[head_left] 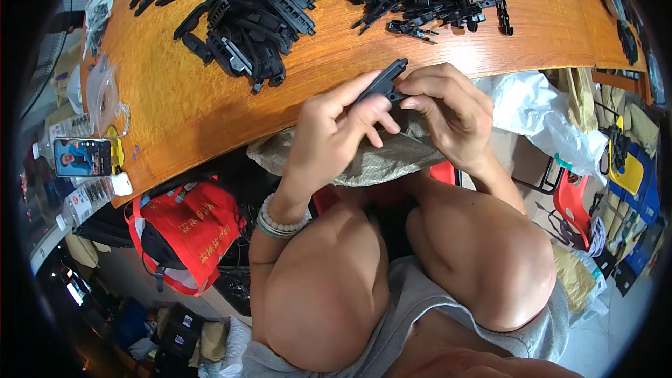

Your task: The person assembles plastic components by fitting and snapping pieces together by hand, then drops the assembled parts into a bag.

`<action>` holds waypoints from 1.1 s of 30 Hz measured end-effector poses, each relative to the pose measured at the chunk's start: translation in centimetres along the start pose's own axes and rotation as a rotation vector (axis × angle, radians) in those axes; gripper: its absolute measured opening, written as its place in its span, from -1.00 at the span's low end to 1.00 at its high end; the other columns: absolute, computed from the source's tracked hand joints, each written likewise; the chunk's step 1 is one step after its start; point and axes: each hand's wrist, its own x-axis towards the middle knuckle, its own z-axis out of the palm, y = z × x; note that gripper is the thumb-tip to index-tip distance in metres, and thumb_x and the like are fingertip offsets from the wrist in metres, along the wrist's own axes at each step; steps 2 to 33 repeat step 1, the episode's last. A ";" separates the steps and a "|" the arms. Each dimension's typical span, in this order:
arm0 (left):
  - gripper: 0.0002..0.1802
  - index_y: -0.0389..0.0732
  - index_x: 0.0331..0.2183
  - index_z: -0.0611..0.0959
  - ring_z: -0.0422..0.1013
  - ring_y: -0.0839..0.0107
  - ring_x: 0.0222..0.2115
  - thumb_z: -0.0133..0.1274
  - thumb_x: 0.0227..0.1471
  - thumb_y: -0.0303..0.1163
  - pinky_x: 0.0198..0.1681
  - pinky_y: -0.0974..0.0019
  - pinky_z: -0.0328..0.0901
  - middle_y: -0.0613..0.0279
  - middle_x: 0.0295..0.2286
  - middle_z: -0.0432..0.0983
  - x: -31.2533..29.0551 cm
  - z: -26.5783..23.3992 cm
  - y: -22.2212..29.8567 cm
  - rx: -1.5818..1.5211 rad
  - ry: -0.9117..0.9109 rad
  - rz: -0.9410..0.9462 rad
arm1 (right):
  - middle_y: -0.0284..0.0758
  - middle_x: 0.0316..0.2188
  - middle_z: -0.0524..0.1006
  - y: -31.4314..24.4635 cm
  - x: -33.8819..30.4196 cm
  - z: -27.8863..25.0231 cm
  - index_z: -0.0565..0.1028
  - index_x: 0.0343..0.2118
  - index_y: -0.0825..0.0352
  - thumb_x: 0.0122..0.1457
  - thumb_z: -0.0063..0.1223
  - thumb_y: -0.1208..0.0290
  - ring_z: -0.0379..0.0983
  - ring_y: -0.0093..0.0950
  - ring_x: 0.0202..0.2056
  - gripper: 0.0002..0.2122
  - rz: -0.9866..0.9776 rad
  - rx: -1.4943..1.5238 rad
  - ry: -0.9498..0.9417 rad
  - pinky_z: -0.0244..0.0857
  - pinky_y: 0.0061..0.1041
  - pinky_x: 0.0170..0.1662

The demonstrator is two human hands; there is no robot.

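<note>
My left hand (323, 126) is closed round a long black plastic piece (387, 80), shaped like the upper part of a toy pistol, its narrow end tilted up toward the far right. Close against the piece's right side is my right hand (456, 106), thumb and fingers pinched together at its lower edge. Whether a smaller part sits between those fingertips is hidden. Both hands are over the table's near edge, above a grey woven sack (399, 159). Beyond them lie a heap of black curved plastic shells (262, 17) and a heap of smaller black parts (448, 3).
The wooden table (161, 91) spans the far side. On its left edge are a phone (82, 157) and plastic bottles (77, 204). A red bag (189, 227) hangs below. Clear plastic bags (525, 105) and a red plastic stool (572, 203) are at the right.
</note>
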 end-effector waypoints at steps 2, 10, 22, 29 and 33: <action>-0.62 -0.36 -0.07 0.49 0.43 0.54 -0.62 0.01 0.07 -0.40 -0.55 0.56 0.33 0.16 -0.56 0.52 -0.2 0.2 -0.4 0.042 -0.018 0.105 | -0.21 -0.42 0.51 0.0 -0.1 0.0 0.49 -0.41 0.42 -0.11 0.10 0.73 0.48 -0.35 -0.42 -0.84 0.012 0.014 0.000 0.37 -0.50 -0.39; -0.62 -0.36 -0.07 0.49 0.43 0.54 -0.62 0.01 0.07 -0.40 -0.55 0.56 0.33 0.16 -0.56 0.52 -0.2 0.2 -0.4 0.042 -0.018 0.105 | -0.21 -0.42 0.51 0.0 -0.1 0.0 0.49 -0.41 0.42 -0.11 0.10 0.73 0.48 -0.35 -0.42 -0.84 0.012 0.014 0.000 0.37 -0.50 -0.39; -0.62 -0.36 -0.07 0.49 0.43 0.54 -0.62 0.01 0.07 -0.40 -0.55 0.56 0.33 0.16 -0.56 0.52 -0.2 0.2 -0.4 0.042 -0.018 0.105 | -0.21 -0.42 0.51 0.0 -0.1 0.0 0.49 -0.41 0.42 -0.11 0.10 0.73 0.48 -0.35 -0.42 -0.84 0.012 0.014 0.000 0.37 -0.50 -0.39; -0.62 -0.36 -0.07 0.49 0.43 0.54 -0.62 0.01 0.07 -0.40 -0.55 0.56 0.33 0.16 -0.56 0.52 -0.2 0.2 -0.4 0.042 -0.018 0.105 | -0.21 -0.42 0.51 0.0 -0.1 0.0 0.49 -0.41 0.42 -0.11 0.10 0.73 0.48 -0.35 -0.42 -0.84 0.012 0.014 0.000 0.37 -0.50 -0.39; -0.62 -0.36 -0.07 0.49 0.43 0.54 -0.62 0.01 0.07 -0.40 -0.55 0.56 0.33 0.16 -0.56 0.52 -0.2 0.2 -0.4 0.042 -0.018 0.105 | -0.21 -0.42 0.51 0.0 -0.1 0.0 0.49 -0.41 0.42 -0.11 0.10 0.73 0.48 -0.35 -0.42 -0.84 0.012 0.014 0.000 0.37 -0.50 -0.39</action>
